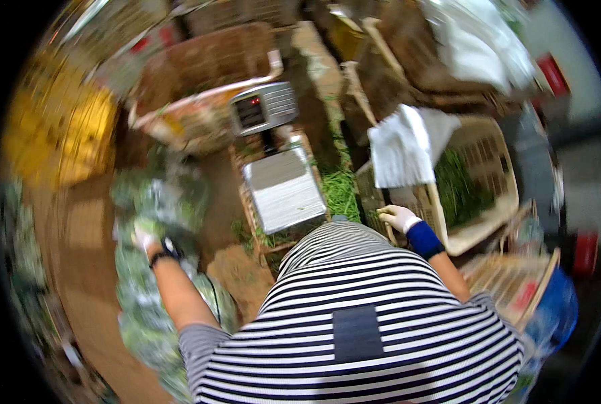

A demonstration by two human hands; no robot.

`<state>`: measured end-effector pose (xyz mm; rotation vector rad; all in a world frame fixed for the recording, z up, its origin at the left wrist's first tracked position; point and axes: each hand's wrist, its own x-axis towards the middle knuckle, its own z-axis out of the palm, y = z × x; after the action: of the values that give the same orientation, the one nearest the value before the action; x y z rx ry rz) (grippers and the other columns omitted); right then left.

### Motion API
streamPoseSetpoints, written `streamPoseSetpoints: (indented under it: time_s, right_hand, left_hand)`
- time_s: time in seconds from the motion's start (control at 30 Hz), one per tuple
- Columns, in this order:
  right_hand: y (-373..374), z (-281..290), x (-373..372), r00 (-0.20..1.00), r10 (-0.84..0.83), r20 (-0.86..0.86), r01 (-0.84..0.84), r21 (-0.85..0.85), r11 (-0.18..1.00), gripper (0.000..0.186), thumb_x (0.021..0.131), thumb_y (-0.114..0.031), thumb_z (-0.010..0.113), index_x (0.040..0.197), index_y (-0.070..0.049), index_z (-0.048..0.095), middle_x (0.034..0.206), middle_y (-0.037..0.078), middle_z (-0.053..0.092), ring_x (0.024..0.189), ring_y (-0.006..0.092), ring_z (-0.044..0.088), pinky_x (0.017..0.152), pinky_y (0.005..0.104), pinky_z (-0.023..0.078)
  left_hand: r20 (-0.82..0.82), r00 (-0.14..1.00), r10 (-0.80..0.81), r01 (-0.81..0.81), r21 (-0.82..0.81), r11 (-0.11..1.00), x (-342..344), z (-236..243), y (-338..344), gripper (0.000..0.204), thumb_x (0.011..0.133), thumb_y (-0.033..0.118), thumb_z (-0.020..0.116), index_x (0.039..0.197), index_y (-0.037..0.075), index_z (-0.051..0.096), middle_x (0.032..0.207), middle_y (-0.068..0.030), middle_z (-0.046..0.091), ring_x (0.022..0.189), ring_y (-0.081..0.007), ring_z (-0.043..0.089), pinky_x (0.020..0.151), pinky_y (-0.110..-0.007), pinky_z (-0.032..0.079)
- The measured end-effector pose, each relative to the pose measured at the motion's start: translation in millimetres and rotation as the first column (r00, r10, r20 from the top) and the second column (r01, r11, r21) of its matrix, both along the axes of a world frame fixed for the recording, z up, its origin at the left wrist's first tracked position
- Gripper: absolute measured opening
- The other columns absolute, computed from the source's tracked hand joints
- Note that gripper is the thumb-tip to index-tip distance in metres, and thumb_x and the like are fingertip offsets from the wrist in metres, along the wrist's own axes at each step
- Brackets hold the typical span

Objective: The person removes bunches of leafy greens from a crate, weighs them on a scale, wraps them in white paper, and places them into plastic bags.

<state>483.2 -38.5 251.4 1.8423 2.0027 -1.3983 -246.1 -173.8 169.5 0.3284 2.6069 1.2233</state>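
Observation:
My left hand (143,237), in a pale glove with a dark band at the wrist, is at the clear plastic bags of green vegetables (142,326) piled on my left. Blur hides its fingers, so I cannot tell whether it grips a bag. My right hand (399,218), in a white glove with a blue cuff, hovers beside the cream plastic crate (475,237). Its fingers are loosely bent and apart, with nothing visible in them. Inside that crate lie long thin greens (458,188), and a white cloth or bag (401,148) hangs over its near left corner.
A scale with a metal plate (285,192) and a lit display (250,111) stands in front of me. Loose greens (341,195) lie beside it. Beyond is a large brown-lined bin (206,60). Yellow crates (88,135) stand far left; another cream crate (499,279) is at my right.

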Motion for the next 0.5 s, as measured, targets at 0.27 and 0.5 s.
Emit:
streamPoseSetpoints:
  time_s: [0.27, 0.5]
  right_hand:
    - [15.1, 27.3, 59.2, 0.923, -0.256, -0.286, 0.281, 0.047, 0.959, 0.03, 0.082, -0.021, 0.055, 0.109, -0.007, 0.059, 0.103, 0.009, 0.061, 0.082, 0.0154, 0.059, 0.078, 0.0303, 0.047]
    - [50.2, 27.7, 277.3, 0.29, -0.789, -0.541, 0.936, -0.013, 0.353, 0.032, 0.085, -0.021, 0.049, 0.11, -0.002, 0.057, 0.088, 0.007, 0.061, 0.074, 0.0132, 0.059, 0.065, 0.0257, 0.046]
  left_hand:
    - [0.899, 0.427, 0.096, -0.144, -0.037, 0.989, 189.8, -177.1, -25.2, 0.032, 0.084, 0.039, 0.049, 0.096, 0.009, 0.054, 0.093, -0.0088, 0.058, 0.084, -0.0245, 0.054, 0.079, -0.04, 0.043]
    - [0.943, 0.332, -0.001, 0.022, -0.007, 1.0, 296.2, -146.2, 42.7, 0.019, 0.082, 0.033, 0.055, 0.084, 0.014, 0.056, 0.079, -0.0038, 0.059, 0.072, -0.0204, 0.057, 0.069, -0.034, 0.048]
